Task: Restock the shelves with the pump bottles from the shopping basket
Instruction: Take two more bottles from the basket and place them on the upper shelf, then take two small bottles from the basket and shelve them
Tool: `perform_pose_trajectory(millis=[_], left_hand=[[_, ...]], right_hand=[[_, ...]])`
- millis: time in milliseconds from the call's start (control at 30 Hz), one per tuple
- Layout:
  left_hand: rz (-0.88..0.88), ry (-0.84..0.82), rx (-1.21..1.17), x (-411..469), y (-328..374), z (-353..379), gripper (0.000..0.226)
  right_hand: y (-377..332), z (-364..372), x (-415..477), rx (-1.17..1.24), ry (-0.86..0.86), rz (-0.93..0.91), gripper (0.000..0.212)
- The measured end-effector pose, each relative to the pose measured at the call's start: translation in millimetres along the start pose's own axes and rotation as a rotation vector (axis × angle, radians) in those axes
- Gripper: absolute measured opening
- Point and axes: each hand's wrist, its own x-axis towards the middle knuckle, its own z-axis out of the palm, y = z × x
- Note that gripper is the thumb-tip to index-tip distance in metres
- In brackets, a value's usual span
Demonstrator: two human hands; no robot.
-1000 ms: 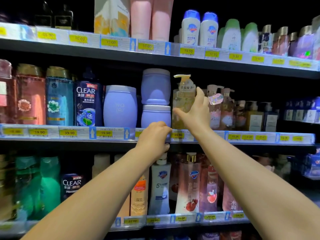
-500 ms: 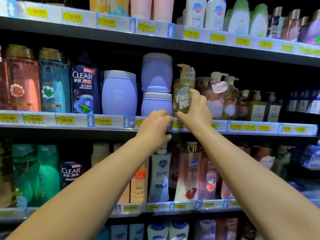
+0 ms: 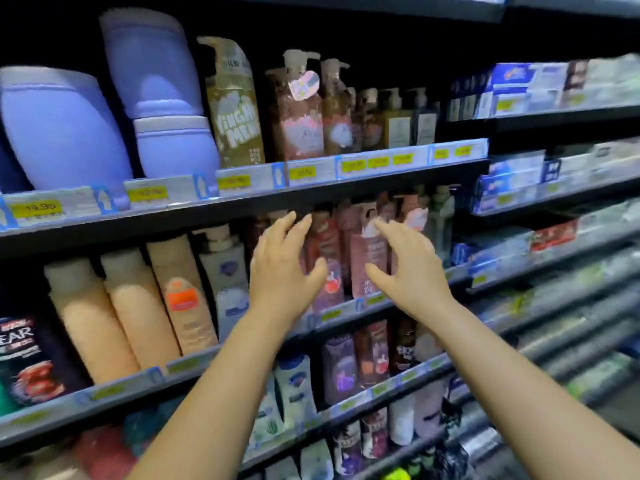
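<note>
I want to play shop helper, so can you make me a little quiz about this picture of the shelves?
1. True or false: the right hand grips the gold pump bottle.
2. What stands just left of that bottle? A stacked purple jars, B a red bucket, C a teddy bear.
3. Fill in: the price tags are coloured ___.
Key: 1 false, it is open and empty; 2 A; 3 yellow.

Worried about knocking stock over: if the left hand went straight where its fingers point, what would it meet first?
Probably the red pump bottle just beyond the left hand, though blur leaves depth unclear.
</note>
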Motion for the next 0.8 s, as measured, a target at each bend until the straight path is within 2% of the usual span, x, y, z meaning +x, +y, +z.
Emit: perform_pose_trajectory(millis=[133,300,533,700,800], left_hand=[[-0.088,-0.373,0.018,-69.8,33.2,94.7,0.076],[-0.169,-0.701,0.084,-163.8,91.0,187.3,0.086],[-0.290,-0.925,0.074,-282.2,178.5,257.6,0.085],[-0.387,-1.059,0.078,-337.0,219.4,281.6,0.083],[-0.513,-1.105,0.078,-347.5,230.1,295.8,0.083]], right_hand=[[84.3,-16.6,-80.5,-0.144,-0.123,0.177,0.070],[178.7,-42.8,-190.6,-0.325,-0.382,0.297,0.068],[278.7,-85.9,-311.4,-0.340,-0.674,0.391,0.066],[327.0,-101.6,-358.8,-0.289,-0.706,0.449,0.063],[352.5,-99.5,-369.7,-0.274,-0.809,0.540,0.068]])
